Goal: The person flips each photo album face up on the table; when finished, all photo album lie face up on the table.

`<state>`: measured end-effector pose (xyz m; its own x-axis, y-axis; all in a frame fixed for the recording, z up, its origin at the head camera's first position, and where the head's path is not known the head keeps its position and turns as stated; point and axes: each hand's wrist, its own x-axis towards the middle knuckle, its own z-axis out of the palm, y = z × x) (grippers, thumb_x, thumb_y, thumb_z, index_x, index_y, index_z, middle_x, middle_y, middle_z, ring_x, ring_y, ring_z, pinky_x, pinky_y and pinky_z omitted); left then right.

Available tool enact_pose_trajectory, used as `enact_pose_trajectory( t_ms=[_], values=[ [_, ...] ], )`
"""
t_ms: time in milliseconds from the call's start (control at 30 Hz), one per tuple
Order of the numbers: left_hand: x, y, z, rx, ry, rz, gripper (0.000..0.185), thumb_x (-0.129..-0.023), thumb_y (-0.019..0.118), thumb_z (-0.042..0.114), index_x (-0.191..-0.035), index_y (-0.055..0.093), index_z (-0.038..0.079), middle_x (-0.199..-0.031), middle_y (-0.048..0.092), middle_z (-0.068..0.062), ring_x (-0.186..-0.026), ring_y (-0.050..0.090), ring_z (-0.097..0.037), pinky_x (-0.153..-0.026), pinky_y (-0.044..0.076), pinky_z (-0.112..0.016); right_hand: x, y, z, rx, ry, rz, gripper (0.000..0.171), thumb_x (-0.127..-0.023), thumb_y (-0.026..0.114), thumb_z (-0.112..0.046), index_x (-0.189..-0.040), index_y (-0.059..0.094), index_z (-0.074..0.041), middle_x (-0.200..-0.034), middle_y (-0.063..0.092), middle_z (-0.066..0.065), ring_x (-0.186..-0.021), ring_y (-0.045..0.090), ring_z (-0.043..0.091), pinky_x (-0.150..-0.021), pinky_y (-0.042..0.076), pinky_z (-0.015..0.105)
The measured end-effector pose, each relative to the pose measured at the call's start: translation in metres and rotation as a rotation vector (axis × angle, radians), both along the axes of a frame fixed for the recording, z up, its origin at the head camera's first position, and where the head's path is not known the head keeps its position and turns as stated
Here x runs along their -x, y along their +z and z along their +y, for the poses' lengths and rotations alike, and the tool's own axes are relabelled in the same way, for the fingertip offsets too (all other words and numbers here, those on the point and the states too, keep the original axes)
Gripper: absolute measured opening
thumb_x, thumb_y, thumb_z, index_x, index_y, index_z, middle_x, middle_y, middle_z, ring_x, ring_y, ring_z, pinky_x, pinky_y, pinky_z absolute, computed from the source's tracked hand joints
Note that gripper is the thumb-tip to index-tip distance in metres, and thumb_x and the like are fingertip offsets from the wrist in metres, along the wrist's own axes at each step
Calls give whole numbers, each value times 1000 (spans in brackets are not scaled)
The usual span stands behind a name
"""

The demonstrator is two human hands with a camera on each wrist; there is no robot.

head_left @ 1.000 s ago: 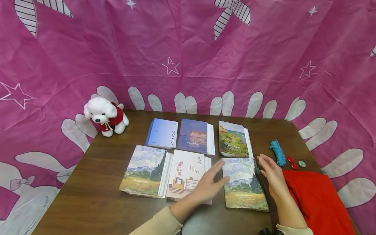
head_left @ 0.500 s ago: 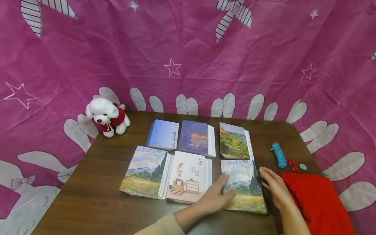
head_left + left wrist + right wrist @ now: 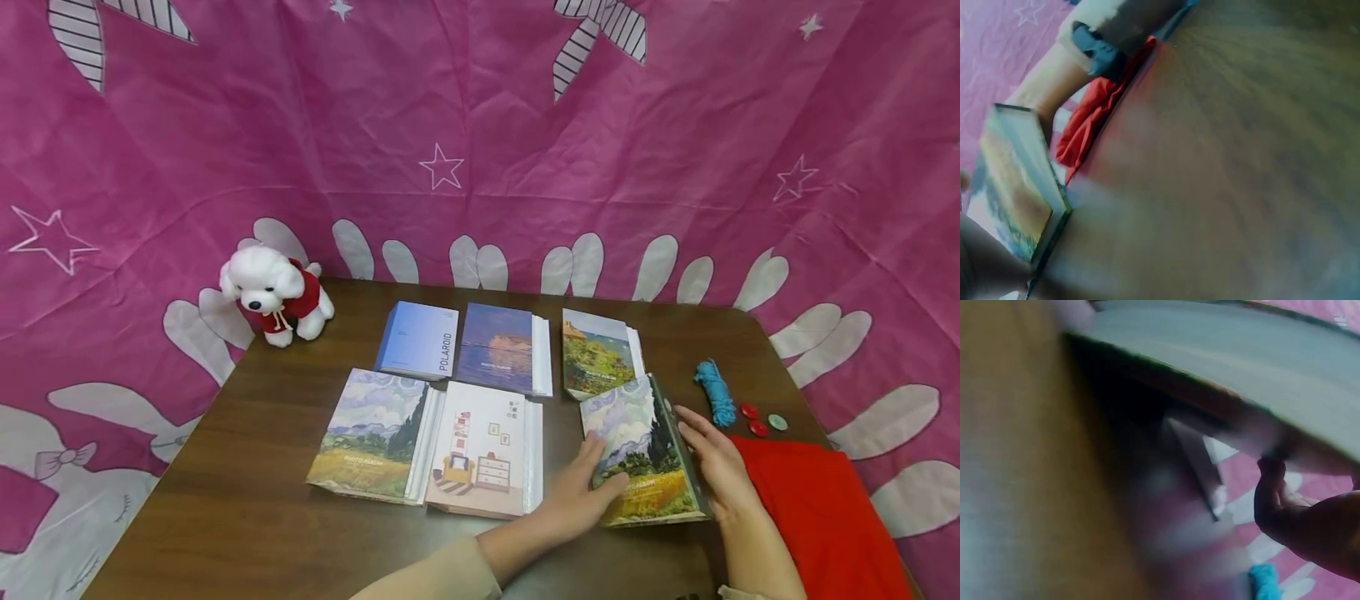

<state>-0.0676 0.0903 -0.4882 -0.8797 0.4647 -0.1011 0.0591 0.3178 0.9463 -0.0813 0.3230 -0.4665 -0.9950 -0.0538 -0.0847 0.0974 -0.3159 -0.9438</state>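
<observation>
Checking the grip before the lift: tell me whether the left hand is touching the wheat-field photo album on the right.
Touching. The head view shows the left hand gripping the tilted album's left edge.

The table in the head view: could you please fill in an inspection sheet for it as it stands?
Surface: brown wooden table.
Job's things: wheat-field photo album, tilted, far edge raised.
Clutter: five more albums, plush dog, blue yarn, three buttons, red cloth.
Hands: left hand grips the album's left edge; right hand holds its right edge.
Cables: nothing seen.
Surroundings: pink star-print backdrop.
</observation>
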Motion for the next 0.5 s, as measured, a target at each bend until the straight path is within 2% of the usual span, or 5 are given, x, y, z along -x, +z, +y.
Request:
enact_pose_trajectory(
  t_ms=[167,267,333,400,500],
  values=[
    [2,3,9,6,-16,-30,70,-105,36,58,-161,27,17,-168,17,-4,-151,25,-27,-121,25,-51,2,17,-4,-7,5,3,30,-108,46,-12,-122,69,-26,-95,73,-3,-75,72,11,-65,60,26],
    [3,8,11,-33,-38,-30,67,-107,30,56,-162,26,18,-166,22,-3,-149,28,-24,-120,28,-45,0,22,-9,-54,1,11,29,-108,48,-14,-124,68,-28,-98,71,-5,-75,71,11,-64,61,28],
    [4,12,11,-86,-44,-39,65,-108,30,54,-162,26,18,-166,26,-4,-149,30,-23,-120,29,-41,-3,23,-13,-95,-8,25,29,-108,48,-16,-126,67,-29,-100,68,-6,-75,70,11,-63,61,28],
    [4,16,9,-179,-36,-59,65,-108,35,49,-162,25,14,-164,28,-7,-148,31,-23,-119,30,-38,-5,22,-18,-133,-8,50,30,-109,47,-17,-128,67,-29,-104,66,-7,-78,68,10,-63,60,28],
    [5,19,4,-321,11,-81,68,-106,47,41,-161,24,9,-163,30,-13,-147,34,-29,-116,35,-34,-6,18,-25,-215,9,86,31,-109,47,-15,-133,64,-22,-114,65,-9,-89,66,9,-70,59,27]
  ],
)
